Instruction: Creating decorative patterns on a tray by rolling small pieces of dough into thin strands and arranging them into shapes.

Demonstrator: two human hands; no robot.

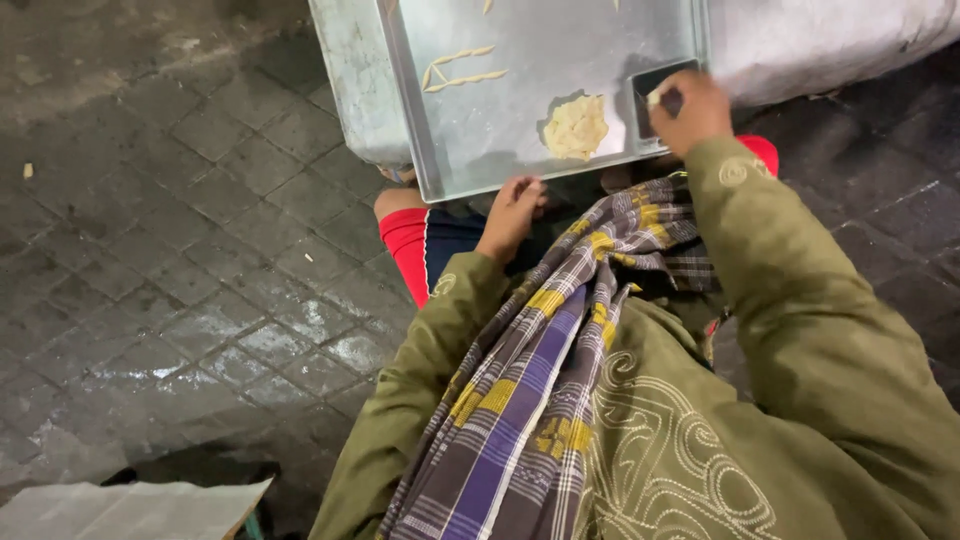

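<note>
A shallow metal tray (pixel 520 150) rests in front of me, tilted toward my knees. On it lies a pale yellow lump of dough (pixel 575 127) near the front edge, and several thin rolled dough strips (pixel 462 70) lie further back. My right hand (pixel 690 108) is raised over the tray's right side, fingers pinched on a small pale piece of dough, in front of a dark square object (pixel 655 85). My left hand (pixel 513 210) rests at the tray's front edge with fingers curled, holding nothing that I can see.
A checked cloth (pixel 540 370) hangs over my lap and olive sleeves. Wet grey paving stones (pixel 190 230) stretch to the left. A white sack (pixel 830 40) lies at the top right. A sheet of paper (pixel 130 510) lies at the bottom left.
</note>
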